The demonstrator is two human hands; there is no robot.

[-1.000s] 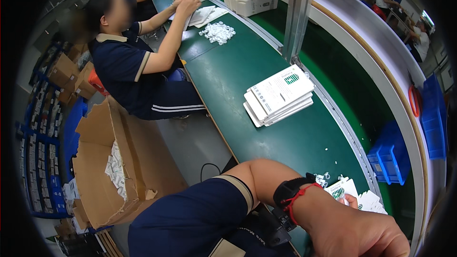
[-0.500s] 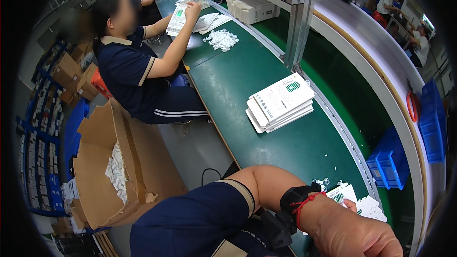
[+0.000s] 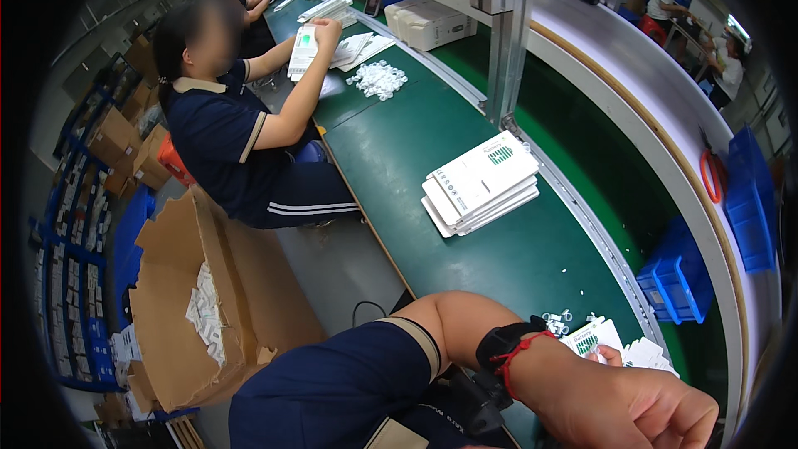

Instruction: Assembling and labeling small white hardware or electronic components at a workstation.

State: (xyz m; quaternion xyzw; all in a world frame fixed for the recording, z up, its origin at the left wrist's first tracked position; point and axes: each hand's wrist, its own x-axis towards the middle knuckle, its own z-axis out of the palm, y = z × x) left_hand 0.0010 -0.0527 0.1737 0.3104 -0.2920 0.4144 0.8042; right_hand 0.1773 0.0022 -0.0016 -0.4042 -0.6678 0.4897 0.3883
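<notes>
My left hand (image 3: 661,406) reaches across the lower right, its fingers curled in. Whatever those fingers may hold is out of sight. A dark band and a red string circle my left wrist. Just beyond it, a few fingertips of my right hand (image 3: 612,356) lie bent over a flat white box (image 3: 588,339) with green print; the rest of that hand is hidden behind my left arm. Small clear plastic pieces (image 3: 555,321) are beside the box. More flat white boxes (image 3: 647,354) spread out to its right. Farther up the table stands a stack of similar boxes (image 3: 482,179).
A green table (image 3: 374,145) curves away, edged by a metal rail (image 3: 573,195). A co-worker (image 3: 220,120) at the left holds a white box near a pile of clear pieces (image 3: 377,81). An open carton (image 3: 237,283) stands left; blue bins (image 3: 677,283) hang right.
My left hand has shifted slightly right, its curled fingers showing more. The whole view has moved a little. My right fingertips stay at the white box.
</notes>
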